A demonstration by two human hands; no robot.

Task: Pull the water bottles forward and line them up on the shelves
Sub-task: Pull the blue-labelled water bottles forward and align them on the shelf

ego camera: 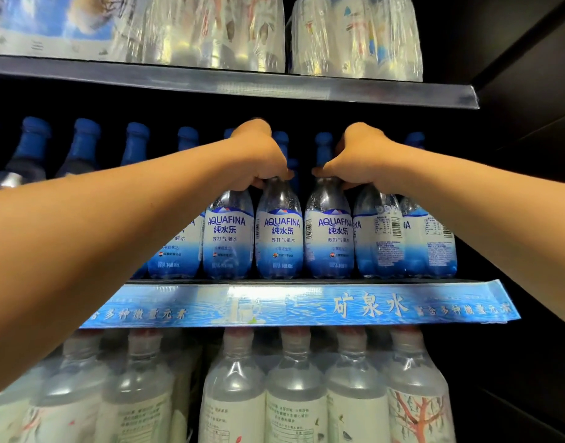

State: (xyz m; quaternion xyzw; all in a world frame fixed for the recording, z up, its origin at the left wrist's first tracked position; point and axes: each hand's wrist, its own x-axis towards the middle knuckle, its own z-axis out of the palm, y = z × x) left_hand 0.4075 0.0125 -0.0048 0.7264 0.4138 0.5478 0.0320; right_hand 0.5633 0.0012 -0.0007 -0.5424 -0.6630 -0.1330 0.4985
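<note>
Looking down from the head camera, both bare arms reach into the middle shelf [300, 306] with the blue printed front strip. The left hand [258, 155] has its grip curled tight over the tops of the clear blue-labelled Aquafina bottle [228, 238] and its neighbour, fingers wrapped down round the necks. The right hand [354, 158] does the same on the next Aquafina bottle [328, 241], thumb pointing inward, caps hidden under the palm. The front row stands upright right at the shelf edge, labels mostly forward (the two on the right are turned sideways). More blue-capped bottles [84, 139] sit further back to the left. Shrink-wrapped packs of clear bottles [354, 39] fill the shelf above, and white-labelled ones [294, 394] below.
</note>
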